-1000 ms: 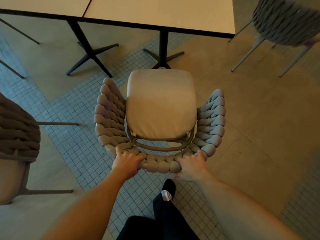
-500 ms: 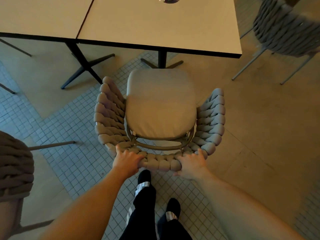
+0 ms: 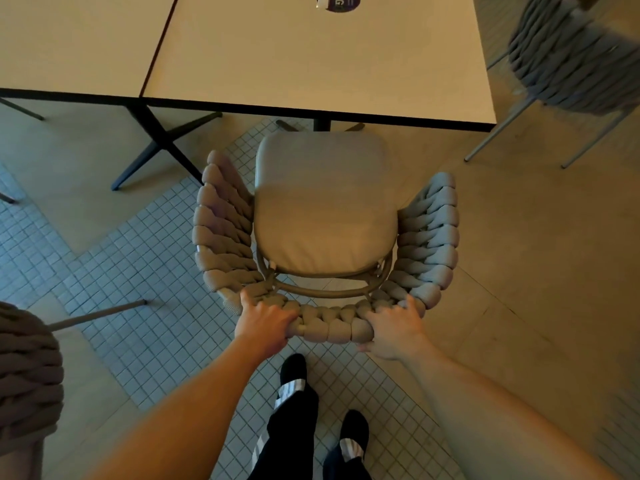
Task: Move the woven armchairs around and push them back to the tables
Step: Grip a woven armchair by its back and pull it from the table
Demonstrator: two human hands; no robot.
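Woven grey cord covers the back of a second armchair [image 3: 24, 372] at the far left edge, one thin leg stretched over the mosaic floor tiles [image 3: 114, 271]. Left surface [image 3: 76, 43] butts against the right surface [image 3: 311, 60], both pale with dark edges on black cross bases. Centre: the woven armchair [image 3: 325, 216] faces the right surface, its beige seat cushion front just short of the dark edge, not under it. Left hand [image 3: 265, 323] grips the top of the braided backrest, fingers curled over the weave. Right hand [image 3: 394, 329] grips the same rim further right, fingers wrapped over the cord, thumb below. Dark trousers and two dark shoes stand directly behind the chair. A dark round sticker [image 3: 337, 2] sits on the right surface's far edge. Third woven armchair [image 3: 571, 60], blurred, at upper right beside the surface corner.
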